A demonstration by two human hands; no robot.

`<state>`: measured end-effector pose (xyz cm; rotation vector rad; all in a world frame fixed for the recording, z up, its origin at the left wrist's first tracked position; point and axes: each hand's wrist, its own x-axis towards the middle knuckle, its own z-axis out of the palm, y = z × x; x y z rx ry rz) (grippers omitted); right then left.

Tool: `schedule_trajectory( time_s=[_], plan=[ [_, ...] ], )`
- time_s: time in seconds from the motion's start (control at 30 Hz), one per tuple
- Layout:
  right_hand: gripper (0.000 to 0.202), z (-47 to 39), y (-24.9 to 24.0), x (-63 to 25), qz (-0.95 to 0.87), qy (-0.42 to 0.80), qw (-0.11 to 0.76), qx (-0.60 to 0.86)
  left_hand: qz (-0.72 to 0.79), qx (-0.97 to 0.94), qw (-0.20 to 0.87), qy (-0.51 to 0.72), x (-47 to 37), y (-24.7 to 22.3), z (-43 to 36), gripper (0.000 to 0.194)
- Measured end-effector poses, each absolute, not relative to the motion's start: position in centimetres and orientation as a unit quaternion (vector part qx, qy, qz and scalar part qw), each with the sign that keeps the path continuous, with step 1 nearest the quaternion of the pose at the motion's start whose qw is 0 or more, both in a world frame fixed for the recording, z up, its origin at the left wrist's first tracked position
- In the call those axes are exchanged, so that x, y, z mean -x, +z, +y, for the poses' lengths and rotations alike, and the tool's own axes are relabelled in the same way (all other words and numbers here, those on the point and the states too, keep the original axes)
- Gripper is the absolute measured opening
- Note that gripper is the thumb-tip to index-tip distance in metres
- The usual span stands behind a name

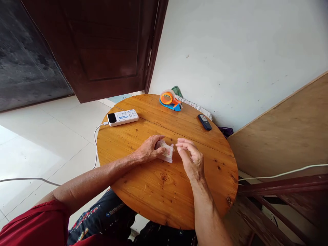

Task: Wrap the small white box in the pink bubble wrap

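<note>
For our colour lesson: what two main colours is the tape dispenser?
The tape dispenser is orange and blue; it shows best in the head view.

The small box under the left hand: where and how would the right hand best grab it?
Probably by its right end, coming from the right, thumb on the near side and fingers on the far one. The left hand covers the left part of the small box, while the right end lies uncovered, facing the right hand.
</note>
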<state>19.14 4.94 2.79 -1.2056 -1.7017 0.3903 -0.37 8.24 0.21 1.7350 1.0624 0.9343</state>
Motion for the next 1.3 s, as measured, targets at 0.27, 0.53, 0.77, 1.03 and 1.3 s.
schedule_trajectory(
  time_s=[0.27, 0.53, 0.77, 1.03, 1.3],
  plan=[
    [0.018, 5.0, 2.4, -18.2, -0.746, 0.184, 0.425, 0.478, 0.422, -0.680, 0.459, 0.386, 0.2, 0.2, 8.3, 0.056],
    [0.018, 5.1, 2.3, -19.0, -0.681, 0.172, 0.496, 0.510, 0.430, -0.657, 0.488, 0.381, 0.2, 0.3, 8.3, 0.057],
    [0.013, 5.3, 2.1, -19.0, -0.665, 0.178, 0.506, 0.519, 0.415, -0.621, 0.524, 0.409, 0.8, 0.6, 8.1, 0.052],
    [0.013, 5.0, 2.4, -19.1, -0.703, 0.210, 0.478, 0.483, 0.414, -0.651, 0.479, 0.419, 1.1, 0.6, 8.2, 0.048],
    [0.017, 4.9, 2.3, -18.7, -0.733, 0.195, 0.442, 0.478, 0.382, -0.731, 0.398, 0.402, 1.4, 0.9, 7.9, 0.035]
  ],
)
